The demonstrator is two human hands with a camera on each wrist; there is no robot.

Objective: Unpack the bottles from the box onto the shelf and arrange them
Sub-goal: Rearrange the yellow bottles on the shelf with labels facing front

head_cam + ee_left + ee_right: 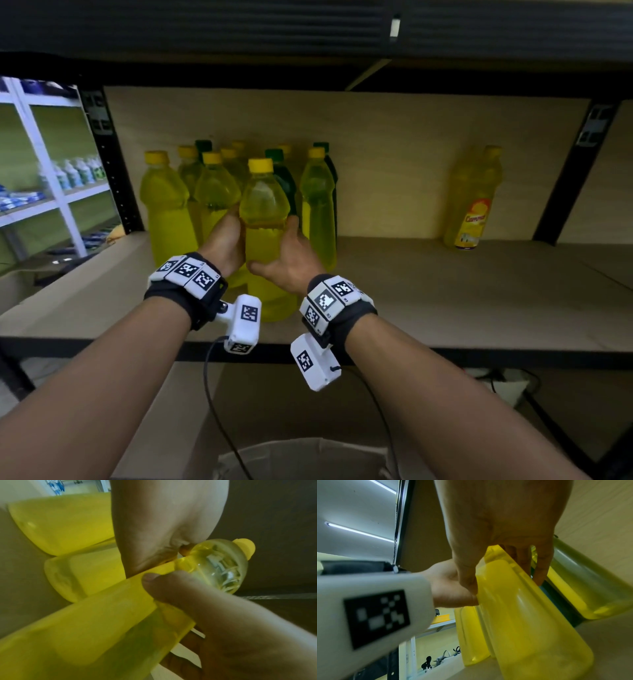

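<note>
A clear bottle of yellow liquid with a yellow cap [263, 219] is held upright between both hands over the front of the shelf board [445, 301]. My left hand [227, 238] grips its left side and my right hand [291, 258] its right side, thumb across the front. In the left wrist view the bottle [102, 622] runs under my left palm [163, 520]. In the right wrist view my right hand [496, 534] curls round the bottle [522, 622]. I cannot tell whether its base touches the board. Several yellow and green bottles [164, 205] stand just behind.
A lone labelled yellow bottle [472, 198] stands at the shelf's right, with bare board between it and the group. Black uprights [113, 164] frame the bay under a low upper shelf [308, 34]. Below the shelf edge sits an open cardboard box [301, 459]. White racking [51, 178] stands at left.
</note>
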